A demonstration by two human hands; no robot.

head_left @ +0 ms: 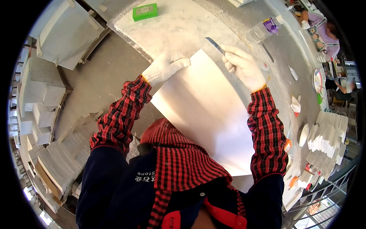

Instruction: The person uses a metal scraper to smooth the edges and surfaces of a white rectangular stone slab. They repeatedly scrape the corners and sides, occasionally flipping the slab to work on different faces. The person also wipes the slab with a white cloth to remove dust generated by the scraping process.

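A large pale rectangular slab (202,103), apparently stone, lies tilted across the work surface in front of my body. My left hand (166,68), in a white knit glove, is closed on its upper left edge, thumb over the top face and the other fingers mostly hidden. Past the slab's far right edge, my gloved right hand (244,66) is raised, gripping a narrow dark knife-like blade (214,44). The blade points up and left, beyond the slab's far corner; its handle is hidden in the fist.
A green box (145,12) sits on the pale surface at the far side. To the right are a clear plastic bottle (263,29), a dark flat strip (268,53) and a white small tube (293,72). Stacked slabs (328,133) stand right; more slabs (68,34) stand left. Two people work at far right.
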